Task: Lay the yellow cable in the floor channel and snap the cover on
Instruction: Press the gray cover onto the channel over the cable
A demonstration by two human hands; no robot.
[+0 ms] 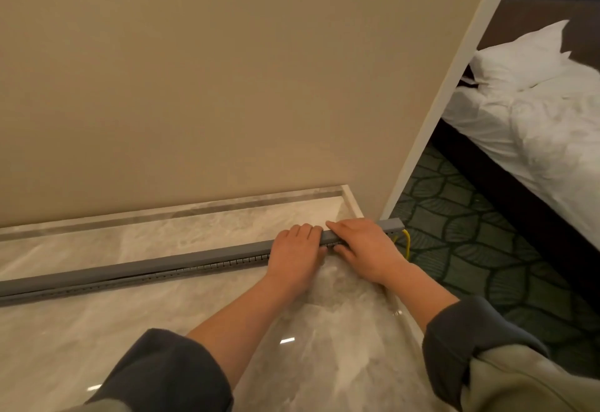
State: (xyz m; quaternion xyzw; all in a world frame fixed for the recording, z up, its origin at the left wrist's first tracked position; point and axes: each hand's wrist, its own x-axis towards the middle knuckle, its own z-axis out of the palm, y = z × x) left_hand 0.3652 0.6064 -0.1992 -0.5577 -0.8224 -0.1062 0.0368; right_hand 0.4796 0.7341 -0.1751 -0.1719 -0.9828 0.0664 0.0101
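Note:
A long grey slotted floor channel runs across the marble floor from the left edge to the wall corner. A grey cover lies along its top. My left hand and my right hand sit side by side near the channel's right end, fingers curled over the cover and thumbs on the near side. A short loop of yellow cable comes out of the channel's right end onto the carpet. The cable inside the channel is hidden.
A beige wall rises just behind the channel, ending in a white corner trim. Green patterned carpet lies to the right, with a bed in white sheets beyond. Glossy marble floor spreads in front.

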